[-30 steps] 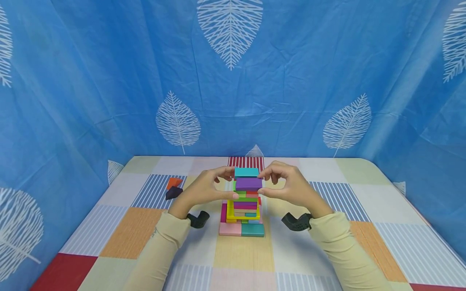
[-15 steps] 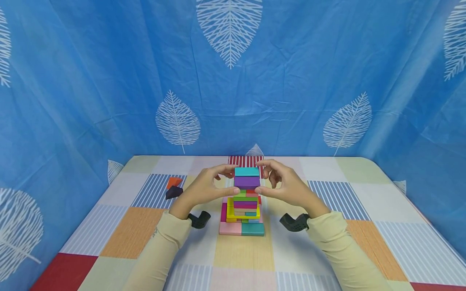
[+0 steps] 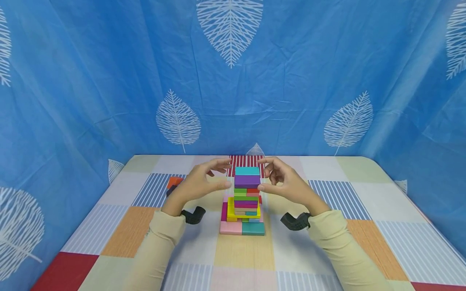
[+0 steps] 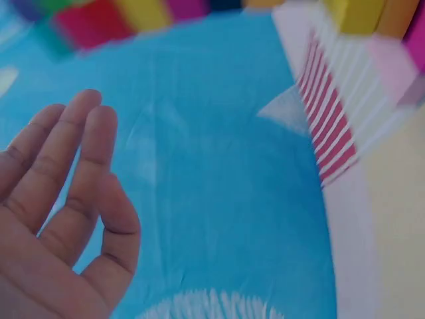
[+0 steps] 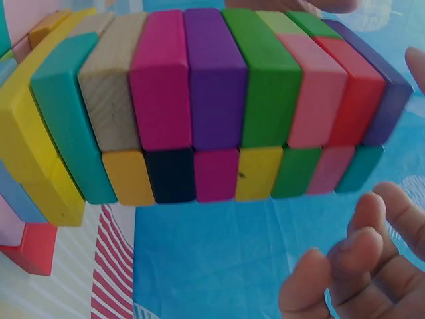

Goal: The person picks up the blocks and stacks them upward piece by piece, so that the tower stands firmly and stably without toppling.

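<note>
In the head view a tower of colored wooden blocks [image 3: 246, 204] stands upright at the table's middle. Its top layer shows a turquoise block [image 3: 247, 171] behind a purple block [image 3: 247, 180]. To the left, my left hand [image 3: 204, 180] is held apart from the tower, fingers extended and holding nothing. My right hand [image 3: 285, 182] hovers at the right side, thumb tip close by the purple block and fingers loosely bent. The right wrist view shows the layers from the side, with right-hand fingers [image 5: 358, 259] apart from the turquoise end block [image 5: 360, 169].
Wider layers form the tower's foot, with pink [image 3: 231, 228] and teal [image 3: 253, 228] blocks in front. A red-orange piece [image 3: 174, 181] lies left, partly behind my left wrist. A patchwork cloth [image 3: 244, 252] covers the table; a blue curtain [image 3: 284, 81] hangs behind.
Both hands squared the purple block, which shifted slightly left to line up with the tower. My left hand then drew away leftward, and the right fingers eased off the top.
</note>
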The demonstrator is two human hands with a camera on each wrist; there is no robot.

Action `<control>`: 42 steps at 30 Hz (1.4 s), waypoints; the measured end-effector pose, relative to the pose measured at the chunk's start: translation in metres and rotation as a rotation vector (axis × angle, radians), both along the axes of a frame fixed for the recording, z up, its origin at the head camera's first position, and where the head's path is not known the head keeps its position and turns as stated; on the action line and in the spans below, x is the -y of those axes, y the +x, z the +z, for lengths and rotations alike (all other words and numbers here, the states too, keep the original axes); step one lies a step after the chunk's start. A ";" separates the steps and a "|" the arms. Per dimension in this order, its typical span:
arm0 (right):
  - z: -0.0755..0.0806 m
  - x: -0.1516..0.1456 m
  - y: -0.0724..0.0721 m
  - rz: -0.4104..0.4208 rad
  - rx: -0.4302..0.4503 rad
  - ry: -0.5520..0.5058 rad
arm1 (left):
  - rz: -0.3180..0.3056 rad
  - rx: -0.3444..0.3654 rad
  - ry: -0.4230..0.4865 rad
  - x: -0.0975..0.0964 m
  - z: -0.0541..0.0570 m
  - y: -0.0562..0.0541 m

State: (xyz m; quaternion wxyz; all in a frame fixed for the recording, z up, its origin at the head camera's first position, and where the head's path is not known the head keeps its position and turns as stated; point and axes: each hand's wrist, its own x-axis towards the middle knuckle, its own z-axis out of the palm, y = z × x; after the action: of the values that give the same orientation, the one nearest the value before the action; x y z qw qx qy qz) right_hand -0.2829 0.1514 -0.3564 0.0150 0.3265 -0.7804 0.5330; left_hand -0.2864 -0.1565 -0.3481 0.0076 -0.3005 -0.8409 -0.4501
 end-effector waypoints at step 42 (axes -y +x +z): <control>-0.023 -0.004 -0.013 0.186 0.209 0.131 | 0.662 0.021 -0.459 0.076 -0.028 -0.030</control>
State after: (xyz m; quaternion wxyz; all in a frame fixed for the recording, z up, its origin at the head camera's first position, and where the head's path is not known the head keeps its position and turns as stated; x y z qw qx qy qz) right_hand -0.2957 0.1552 -0.3797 -0.1371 0.3404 -0.7772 0.5111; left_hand -0.3166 -0.2325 -0.3757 0.0760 -0.0024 -0.9710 -0.2268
